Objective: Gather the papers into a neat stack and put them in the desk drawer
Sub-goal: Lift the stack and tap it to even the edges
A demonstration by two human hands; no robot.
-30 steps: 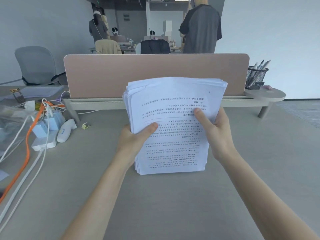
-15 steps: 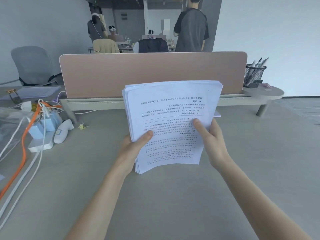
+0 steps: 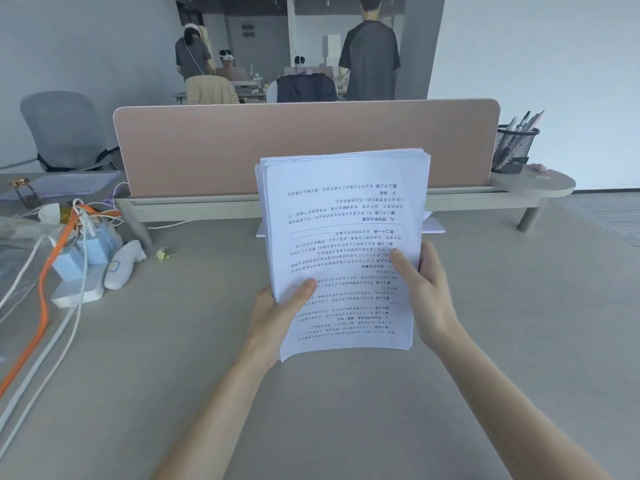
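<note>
A thick stack of white printed papers [image 3: 343, 216] stands nearly upright over the grey desk [image 3: 346, 410], its bottom edge low near the desktop. My left hand [image 3: 277, 317] grips its lower left edge, thumb on the front sheet. My right hand [image 3: 426, 292] grips the lower right edge, thumb across the print. The top edges of the sheets are slightly uneven. One more sheet [image 3: 433, 226] lies flat on the desk behind the stack, mostly hidden. No drawer is in view.
A pink divider panel [image 3: 242, 147] on a low shelf runs across the back. At left lie a power strip with blue plugs [image 3: 83, 258], orange and white cables, and a white handheld device [image 3: 124, 265]. A black mesh pen cup [image 3: 514, 147] stands at right. People stand beyond.
The stack has dropped lower and its edges look more even. Both hands slid down the stack's sides toward its bottom.
</note>
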